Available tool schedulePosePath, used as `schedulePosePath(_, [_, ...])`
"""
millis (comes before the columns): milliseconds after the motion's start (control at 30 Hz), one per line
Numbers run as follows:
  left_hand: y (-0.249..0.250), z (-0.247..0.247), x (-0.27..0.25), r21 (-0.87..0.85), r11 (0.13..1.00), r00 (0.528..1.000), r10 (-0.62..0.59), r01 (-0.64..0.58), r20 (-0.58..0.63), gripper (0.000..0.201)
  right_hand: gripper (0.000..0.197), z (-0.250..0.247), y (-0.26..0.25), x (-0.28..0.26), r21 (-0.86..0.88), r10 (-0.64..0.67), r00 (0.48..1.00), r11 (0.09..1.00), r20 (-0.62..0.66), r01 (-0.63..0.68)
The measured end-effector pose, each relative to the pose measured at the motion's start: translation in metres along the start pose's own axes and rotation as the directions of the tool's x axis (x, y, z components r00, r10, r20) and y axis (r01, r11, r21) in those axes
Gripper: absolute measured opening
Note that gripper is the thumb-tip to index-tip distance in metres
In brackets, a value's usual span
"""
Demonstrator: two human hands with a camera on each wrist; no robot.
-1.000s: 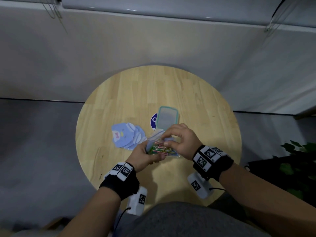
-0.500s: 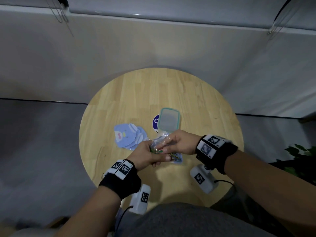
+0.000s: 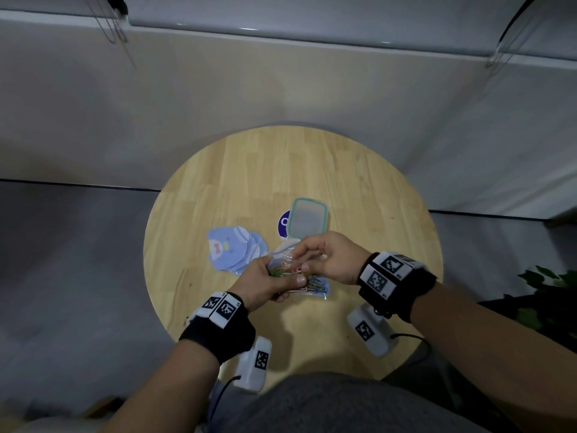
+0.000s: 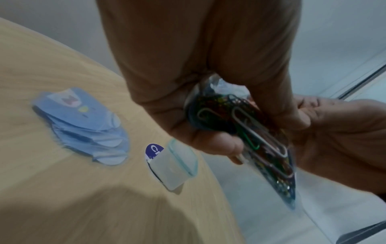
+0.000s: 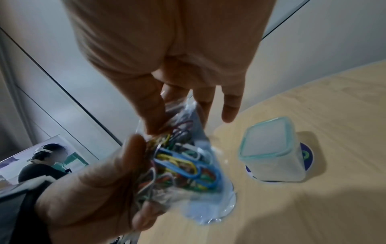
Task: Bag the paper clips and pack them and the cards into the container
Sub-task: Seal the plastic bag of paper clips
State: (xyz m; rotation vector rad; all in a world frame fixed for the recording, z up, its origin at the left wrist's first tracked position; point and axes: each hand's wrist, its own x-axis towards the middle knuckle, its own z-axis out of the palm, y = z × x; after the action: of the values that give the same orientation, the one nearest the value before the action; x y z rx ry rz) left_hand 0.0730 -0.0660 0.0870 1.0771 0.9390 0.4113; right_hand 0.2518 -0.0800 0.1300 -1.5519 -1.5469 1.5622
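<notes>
1. Paper clips (image 5: 183, 165) already in clear bag (image 3: 312, 284), held over table's (image 3: 343, 170) near-middle. Bag apparently not yet sealed.
2. Left hand (image 3: 265, 281) grips the bag's body; right hand (image 3: 327, 257) pinches its top with thumb and fingers.
3. Left to do: cards (image 3: 234, 251) fanned left of centre, container (image 3: 307, 221) empty at centre.
4. Only the right wrist view shows a bystander (image 5: 44, 163) in the background; left wrist view shows the cards.

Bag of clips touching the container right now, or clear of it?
Apart. In the right wrist view the bag, held by both hands, hangs beside the container with bare table showing between them. The left wrist view shows the same gap.
</notes>
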Motion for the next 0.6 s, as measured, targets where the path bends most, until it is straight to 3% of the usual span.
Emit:
schedulePosePath(133, [0.003, 0.004, 0.0, -0.002, 1.0, 1.0, -0.003, 0.003, -0.026, 0.01, 0.03, 0.004, -0.002, -0.001, 0.071, 0.038, 0.995, 0.996, 0.095, -0.045])
schedulePosePath(300, [0.005, 0.004, 0.001, -0.004, 1.0, 1.0, -0.012, 0.012, -0.017, 0.005, 0.031, -0.007, -0.004, -0.004, 0.05, -0.043, 0.992, 0.997, -0.122, 0.05])
schedulePosePath(367, [0.007, 0.003, 0.001, -0.005, 1.0, 1.0, -0.016, 0.016, -0.015, 0.008, 0.026, -0.01, -0.003, -0.005, -0.013, -0.056, 0.987, 0.998, -0.153, 0.055])
schedulePosePath(467, [0.007, 0.002, 0.001, -0.003, 1.0, 1.0, -0.01, 0.01, -0.028, 0.006, 0.025, -0.005, -0.001, -0.005, -0.103, -0.017, 0.997, 0.995, -0.078, 0.009])
schedulePosePath(600, [0.004, 0.003, -0.001, -0.014, 1.0, 0.998, -0.003, 0.002, -0.057, 0.014, 0.03, -0.002, -0.001, -0.001, -0.062, 0.024, 0.999, 0.998, 0.021, -0.023])
